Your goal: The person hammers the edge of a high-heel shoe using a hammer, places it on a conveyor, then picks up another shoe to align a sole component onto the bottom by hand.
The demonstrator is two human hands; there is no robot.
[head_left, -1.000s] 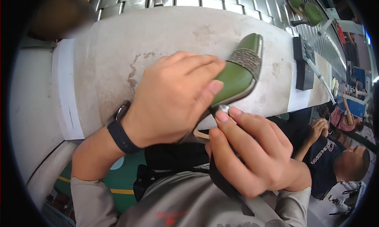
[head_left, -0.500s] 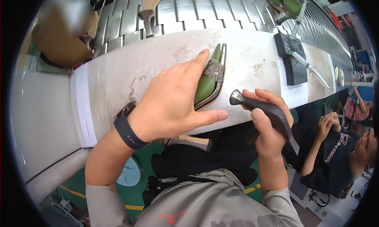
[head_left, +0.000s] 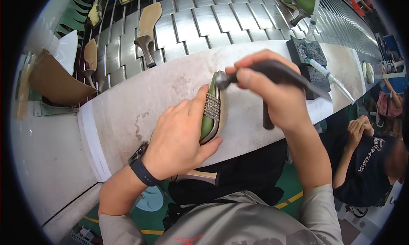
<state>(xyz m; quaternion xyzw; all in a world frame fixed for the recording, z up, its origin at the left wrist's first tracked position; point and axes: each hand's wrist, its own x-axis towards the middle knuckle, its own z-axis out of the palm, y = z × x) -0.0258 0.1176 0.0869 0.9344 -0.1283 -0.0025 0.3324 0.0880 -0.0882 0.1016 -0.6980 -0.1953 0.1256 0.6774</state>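
My left hand (head_left: pixel 177 136) is wrapped over a sandal on a green shoe last (head_left: pixel 207 126), pressing it to the pale worktop. A glittery strap (head_left: pixel 212 106) crosses the sandal's front, and a dark edge runs round its sole. The heel end (head_left: pixel 198 176) shows below my wrist, past the worktop's near edge. My right hand (head_left: pixel 283 94) is closed round a dark cobbler's hammer (head_left: pixel 277 70). Its round face is over the sandal's pointed toe; whether they touch, I cannot tell. The hammer's handle sticks out below my right palm.
Metal conveyor slats (head_left: pixel 230 19) run behind the worktop (head_left: pixel 128 104), carrying tan soles (head_left: pixel 150 21) and another green last (head_left: pixel 304 2). A black block (head_left: pixel 302 57) with syringes (head_left: pixel 326 70) stands at the right. A co-worker (head_left: pixel 362 164) sits nearby at the right.
My right hand has brought the hammer up and leftward, from beside the sandal to its toe. The view has shifted; my left hand still holds the sandal, which is turned slightly.
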